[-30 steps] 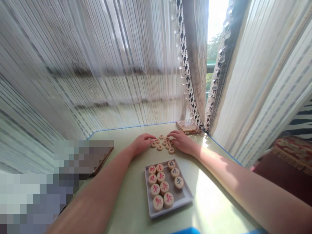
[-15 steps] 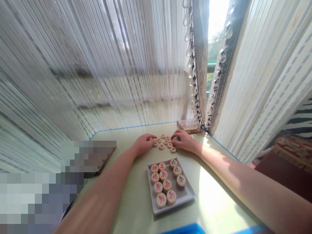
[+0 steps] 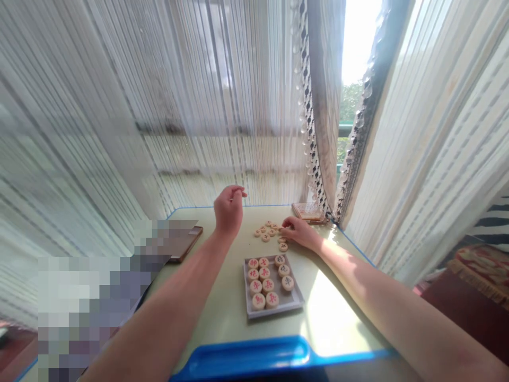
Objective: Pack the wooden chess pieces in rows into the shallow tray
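Note:
My left hand (image 3: 229, 209) is raised over the far part of the table, to the left of the loose pieces. Its fingers are curled in, and whatever they may hold is hidden. My right hand (image 3: 297, 232) rests low at the right of a loose group of Chinese chess pieces (image 3: 265, 237), fingers bent with the tips on a piece at the group's edge. Nearer to me lies a shallow grey box tray (image 3: 292, 305). Two columns of red-marked pieces (image 3: 264, 273) fill its left side, and three dark-marked pieces (image 3: 283, 270) stand in a column at its right.
A small stack of flat boxes or books (image 3: 308, 212) lies at the far right corner, by the curtain (image 3: 314, 138). On the left is a brown board-like thing (image 3: 186, 244), partly pixelated. A blue moulded edge (image 3: 250, 353) borders the table (image 3: 214, 313) in front.
My left hand has lifted off the loose pieces, up and to the left, and its fingers have curled in. The right hand stays by the group. The camera view has shifted.

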Demonstrator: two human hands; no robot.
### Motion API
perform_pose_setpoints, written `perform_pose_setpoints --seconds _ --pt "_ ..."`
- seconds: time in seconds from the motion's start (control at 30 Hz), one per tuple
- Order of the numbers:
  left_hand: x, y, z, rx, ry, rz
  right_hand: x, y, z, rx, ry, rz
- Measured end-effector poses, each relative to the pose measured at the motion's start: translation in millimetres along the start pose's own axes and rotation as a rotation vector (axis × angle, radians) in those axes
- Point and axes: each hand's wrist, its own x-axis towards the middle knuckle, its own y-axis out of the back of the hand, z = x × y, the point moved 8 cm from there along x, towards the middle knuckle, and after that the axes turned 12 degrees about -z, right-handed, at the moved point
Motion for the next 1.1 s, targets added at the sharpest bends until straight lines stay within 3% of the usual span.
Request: perform_pose_setpoints --seconds 0.1,0.17,0.33,0.47,0.67,0.8,1.1 --pt "-20 1.6 43 -0.055 -0.083 -0.155 -8 13 -9 0.222 -0.027 0.078" --pt "-45 3.8 57 -0.015 -0.11 -0.233 -26 16 -23 0.377 -0.025 0.053" --pt "-97 13.6 58 0.238 -0.205 -0.247 -108 11 -76 0.315 0.145 -0.015" --pt "-119 -5.4 61 0.295 -0.334 -0.452 -149 -4 -80 0.184 0.143 0.023" --pt "-162 -18.8 71 0.476 -0.459 -0.532 -147 -22 -69 0.271 0.084 -0.093" --pt "-185 -25.7 76 0.621 -0.485 -0.568 -148 -23 -73 0.269 0.069 -0.102" --pt "-192 -33.1 79 0.689 -0.481 -0.613 -146 -22 -75 0.122 0.067 -0.104"
